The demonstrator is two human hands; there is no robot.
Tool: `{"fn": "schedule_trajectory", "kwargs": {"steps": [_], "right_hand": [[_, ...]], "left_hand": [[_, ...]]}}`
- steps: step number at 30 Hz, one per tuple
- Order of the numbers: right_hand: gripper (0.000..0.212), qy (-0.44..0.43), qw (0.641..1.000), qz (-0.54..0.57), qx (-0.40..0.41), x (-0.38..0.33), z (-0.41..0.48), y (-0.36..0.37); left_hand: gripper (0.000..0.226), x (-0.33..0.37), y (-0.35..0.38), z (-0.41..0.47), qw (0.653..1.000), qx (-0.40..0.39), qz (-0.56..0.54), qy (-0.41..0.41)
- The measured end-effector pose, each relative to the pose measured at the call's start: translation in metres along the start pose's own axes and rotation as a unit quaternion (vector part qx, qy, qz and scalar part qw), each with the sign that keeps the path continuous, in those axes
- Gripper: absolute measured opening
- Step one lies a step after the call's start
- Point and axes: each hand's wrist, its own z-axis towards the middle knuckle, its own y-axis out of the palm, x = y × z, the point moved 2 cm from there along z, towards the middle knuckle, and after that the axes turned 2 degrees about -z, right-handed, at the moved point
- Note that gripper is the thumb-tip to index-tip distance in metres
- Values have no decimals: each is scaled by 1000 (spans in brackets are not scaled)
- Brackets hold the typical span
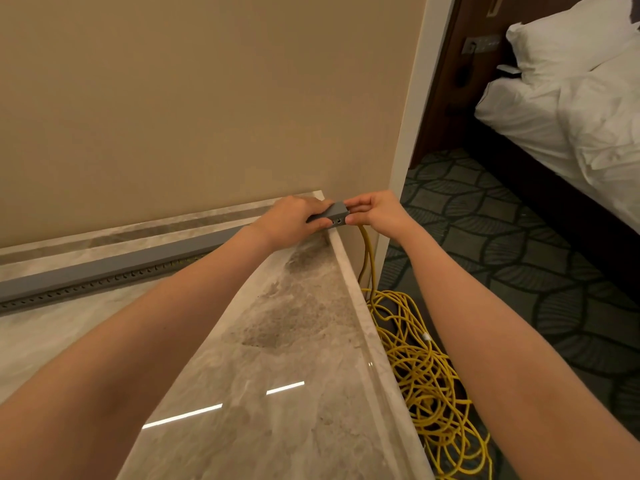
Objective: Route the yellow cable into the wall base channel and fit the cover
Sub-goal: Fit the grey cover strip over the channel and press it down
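A long grey channel [114, 263] runs along the foot of the beige wall, its perforated lip showing along the front. My left hand [294, 218] grips the channel's right end [335, 213], fingers on top and thumb below. My right hand [375, 211] pinches the same end from the right, at the wall corner. Two yellow cable strands [367, 261] drop from under my right hand down to a tangled yellow cable pile [429, 386] on the carpet. Whether a cover sits on the channel is unclear.
The glossy marble floor [277, 375] ends in a raised marble threshold [367, 327] on the right. Past it lies dark patterned carpet [519, 258]. A bed with white linen [571, 109] stands at the upper right, behind the white door frame [412, 109].
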Motion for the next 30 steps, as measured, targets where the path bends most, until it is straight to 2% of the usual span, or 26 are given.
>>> {"fn": "schedule_trajectory", "kwargs": {"steps": [7, 10, 12, 14, 17, 23, 25, 28, 30], "right_hand": [[59, 28, 999, 29, -26, 1, -1, -3], [40, 77, 986, 121, -88, -2, 0, -5], [17, 143, 973, 166, -76, -10, 5, 0], [30, 198, 976, 90, -22, -18, 15, 8], [34, 204, 977, -66, 7, -27, 28, 24], [31, 201, 968, -132, 67, -27, 35, 27], [33, 207, 964, -159, 49, -32, 31, 26], [40, 247, 951, -184, -41, -41, 27, 27], [39, 260, 945, -188, -69, -43, 30, 30]], "left_hand": [[46, -3, 10, 4, 999, 29, 3, 18], [46, -5, 12, 3, 999, 36, -3, 29], [45, -6, 13, 3, 998, 40, -2, 38], [45, -7, 14, 3, 998, 48, 4, 44], [46, -9, 15, 2, 996, 64, 10, 57], [49, -12, 18, -1, 994, 84, 12, 75], [51, -13, 18, -3, 993, 86, 11, 74], [47, -10, 17, -6, 994, 87, 11, 67], [45, -8, 17, -7, 995, 81, 14, 54]]}}
